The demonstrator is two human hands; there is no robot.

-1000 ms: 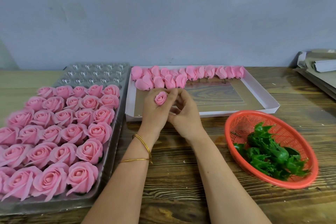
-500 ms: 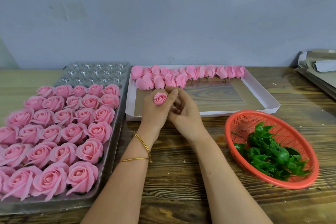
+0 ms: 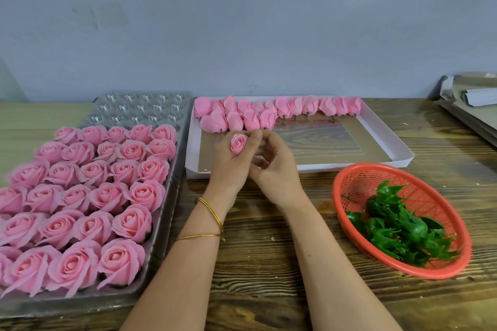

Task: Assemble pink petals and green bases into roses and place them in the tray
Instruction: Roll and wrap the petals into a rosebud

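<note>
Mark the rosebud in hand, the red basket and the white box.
rosebud (image 3: 238, 143), head view, centre of its spiral.
red basket (image 3: 419, 196), head view, bare mesh wall.
white box (image 3: 388, 137), head view, right wall.

A dark-grained wooden table (image 3: 269, 290) is seen across the lower frame. Directly on it are set a clear plastic tray (image 3: 139, 109) at the left, a shallow white box (image 3: 349, 166) at the centre, just beside the tray, and a red mesh basket (image 3: 361, 187) at the lower right, near the box's front corner. Stacked cardboard sheets (image 3: 473, 110) are laid at the right edge.
</note>
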